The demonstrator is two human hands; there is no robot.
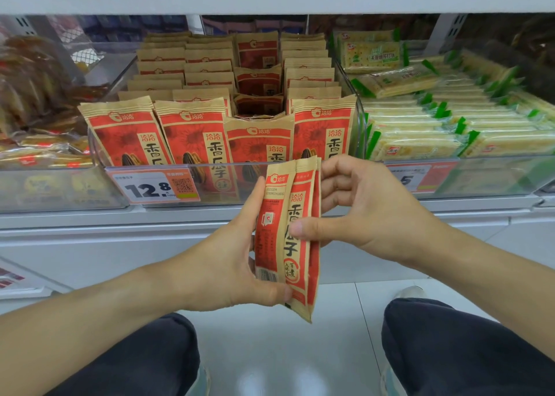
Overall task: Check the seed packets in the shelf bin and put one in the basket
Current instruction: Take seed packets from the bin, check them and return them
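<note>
one seed packet (286, 233) is held out of the shelf bin (222, 167), in front of the shelf and above the knees. it is gripped by the left hand (240, 263) at its lower edge and by the right hand (354, 215), whose fingers (330, 179) are closed on its upper right side. inspection is judged to be under way. the remaining packets (192, 137) are left standing in the bin. no basket is visible; placement is not yet done.

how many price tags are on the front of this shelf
2: one reading 12.8 on the seed packet bin, one right of it, partly hidden behind the right hand.
</note>
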